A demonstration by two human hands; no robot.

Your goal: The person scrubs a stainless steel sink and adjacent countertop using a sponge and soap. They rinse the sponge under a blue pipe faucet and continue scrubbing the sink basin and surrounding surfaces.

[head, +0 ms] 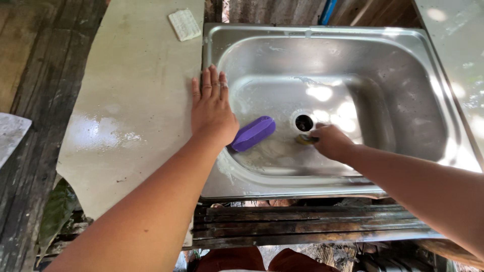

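A stainless steel sink [403, 100] fills the middle and right of the head view, its basin wet and soapy around the drain hole [304, 122]. My right hand [330, 141] is down in the basin beside the drain, closed on a yellow-green sponge [304, 139] pressed against the metal. My left hand [212, 103] lies flat with fingers together on the sink's left rim, holding nothing. A purple brush [253, 133] lies in the basin just right of my left wrist, touched by neither hand.
A pale worn countertop [131, 100] lies left of the sink, with a white ribbed bar of soap [184, 24] at its far edge. Dark wooden slats [302, 224] run along the front. Another pale surface [459, 40] is at the right.
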